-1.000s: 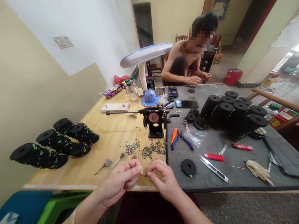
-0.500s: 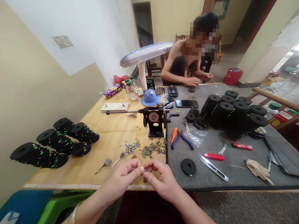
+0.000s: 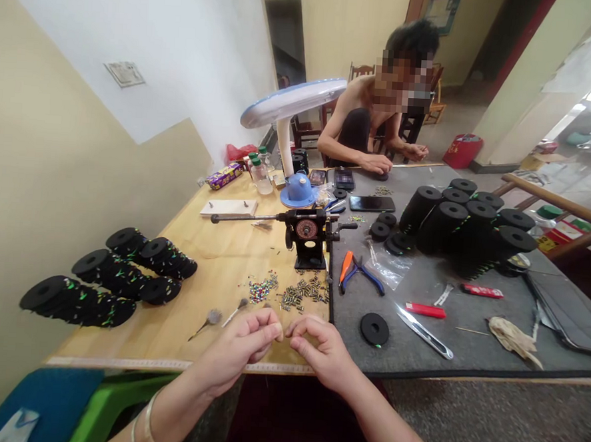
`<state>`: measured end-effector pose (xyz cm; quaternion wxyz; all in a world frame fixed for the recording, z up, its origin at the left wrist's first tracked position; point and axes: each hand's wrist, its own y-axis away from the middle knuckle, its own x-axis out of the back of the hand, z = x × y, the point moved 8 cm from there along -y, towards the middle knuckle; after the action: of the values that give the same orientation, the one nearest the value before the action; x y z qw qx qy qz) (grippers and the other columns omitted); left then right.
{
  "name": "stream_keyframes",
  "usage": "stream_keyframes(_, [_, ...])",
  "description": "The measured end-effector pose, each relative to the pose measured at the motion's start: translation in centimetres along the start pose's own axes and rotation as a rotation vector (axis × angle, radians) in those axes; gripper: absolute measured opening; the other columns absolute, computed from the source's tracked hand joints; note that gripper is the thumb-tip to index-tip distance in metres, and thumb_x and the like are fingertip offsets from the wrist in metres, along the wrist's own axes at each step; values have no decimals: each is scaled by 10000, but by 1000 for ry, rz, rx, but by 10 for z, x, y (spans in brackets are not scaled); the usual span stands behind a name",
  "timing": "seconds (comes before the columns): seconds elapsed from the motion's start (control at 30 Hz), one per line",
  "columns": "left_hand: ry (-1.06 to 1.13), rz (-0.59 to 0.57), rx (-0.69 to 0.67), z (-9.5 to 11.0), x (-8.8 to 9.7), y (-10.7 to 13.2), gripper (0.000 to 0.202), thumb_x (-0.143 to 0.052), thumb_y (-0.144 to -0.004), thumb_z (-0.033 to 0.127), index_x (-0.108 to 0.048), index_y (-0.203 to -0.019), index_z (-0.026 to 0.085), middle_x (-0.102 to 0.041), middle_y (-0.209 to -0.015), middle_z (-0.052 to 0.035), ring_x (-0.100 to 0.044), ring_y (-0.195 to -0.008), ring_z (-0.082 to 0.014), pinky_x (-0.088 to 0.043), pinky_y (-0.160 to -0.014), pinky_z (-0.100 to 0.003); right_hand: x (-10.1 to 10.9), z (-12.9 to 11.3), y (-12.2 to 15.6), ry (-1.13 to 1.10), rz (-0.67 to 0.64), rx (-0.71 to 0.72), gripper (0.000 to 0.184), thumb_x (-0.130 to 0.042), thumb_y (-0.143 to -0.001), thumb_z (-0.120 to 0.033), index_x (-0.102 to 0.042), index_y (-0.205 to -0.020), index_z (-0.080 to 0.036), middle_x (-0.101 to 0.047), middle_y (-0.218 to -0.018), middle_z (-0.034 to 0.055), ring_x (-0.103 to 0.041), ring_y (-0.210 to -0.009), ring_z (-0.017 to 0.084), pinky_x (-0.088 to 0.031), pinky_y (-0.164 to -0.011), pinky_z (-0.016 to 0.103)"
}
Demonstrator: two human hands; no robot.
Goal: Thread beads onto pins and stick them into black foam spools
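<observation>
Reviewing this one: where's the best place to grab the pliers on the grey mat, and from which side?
Probably by the orange and blue handles of the pliers, coming from the near edge: the handles splay toward the person, with the head pointing away.

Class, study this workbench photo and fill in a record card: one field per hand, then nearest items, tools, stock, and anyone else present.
Left hand: fingers pinched, over the near edge of the wooden table; anything held is too small to tell
Right hand: pinched likewise, fingertips nearly meeting the left's
Nearest items: metal pieces, coloured beads
Tools: hand-crank machine, pliers, snips
Stock: black spools on the left, more on the grey mat
Other person: seated at the far end, hand on the table
</observation>
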<state>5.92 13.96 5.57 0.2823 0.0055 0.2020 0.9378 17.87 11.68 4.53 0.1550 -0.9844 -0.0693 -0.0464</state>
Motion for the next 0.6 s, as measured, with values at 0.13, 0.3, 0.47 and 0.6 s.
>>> stream_keyframes(0.13, [47,-10,6,4,-4,1,333,-652,-755,439,-468,-691,170,-284,-497,115,-144,-437,-42,-98,-429,-213,0,12,4,12,11,-46,232,-545,-886,-355,-595,-724,-197,-670,-801,45,-592,-785,174,-448,-762,291])
stream_keyframes(0.3, [26,8,-5,3,-1,2,328,-646,-756,441,-481,-697,164,-289,-510,110,-165,-439,-42,-99,-429,-216,0,24,10,30,3,-143,258,-555,-878,-381,-626,-732,-181,-684,-755,45,-607,-726,166,-465,-711,276])
stream_keyframes(0.47, [-56,-13,-14,-2,-1,4,301,-598,-789,439,-484,-716,169,-266,-515,112,-173,-450,-55,-118,-434,-215,1,28,15,-20,-45,-221,278,-546,-881,-412,-636,-765,-177,-710,-795,56,-639,-758,175,-481,-737,288])
stream_keyframes(0.6, [-242,-36,-75,4,-8,5,254,-548,-818,387,-484,-696,173,-341,-561,85,-270,-510,-76,-226,-483,-210,-1,21,13,-186,-102,-255,297,-584,-851,-452,-591,-982,-186,-711,-887,67,-652,-839,192,-479,-775,314])
